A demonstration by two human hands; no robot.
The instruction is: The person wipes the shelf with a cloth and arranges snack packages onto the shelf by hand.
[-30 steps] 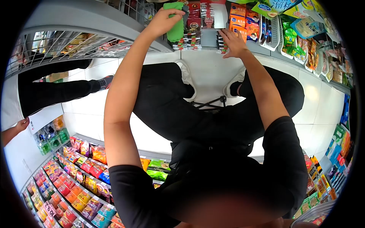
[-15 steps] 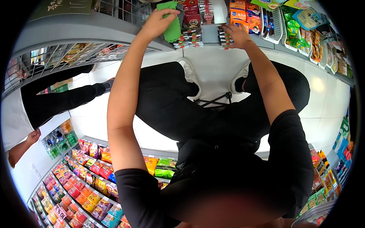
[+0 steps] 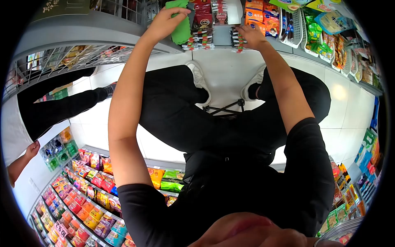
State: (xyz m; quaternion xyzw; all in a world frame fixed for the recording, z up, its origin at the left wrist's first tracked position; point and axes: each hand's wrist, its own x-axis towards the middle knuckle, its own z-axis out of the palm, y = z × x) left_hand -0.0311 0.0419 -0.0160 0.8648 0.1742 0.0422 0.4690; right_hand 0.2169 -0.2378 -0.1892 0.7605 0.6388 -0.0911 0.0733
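Observation:
My left hand is closed on a bright green cloth at the front of the low shelf, with its fingers bent over the cloth. My right hand reaches to a stack of small clear-and-red packets. Its fingers are apart and touch the packets' upper side; the thumb is hard to make out. Between the hands, a bare grey strip of shelf separates that stack from another group of small packets. Behind them lie dark red packs.
Orange packs and white baskets of snacks line the shelf to the right. A wire rack stands at left, near another person's leg. Behind me are shelves of coloured snack bags. A folding stool's legs show beneath me.
The whole view has shifted slightly to the left. Both hands keep about the same places, the left on the green cloth and the right at the small packets.

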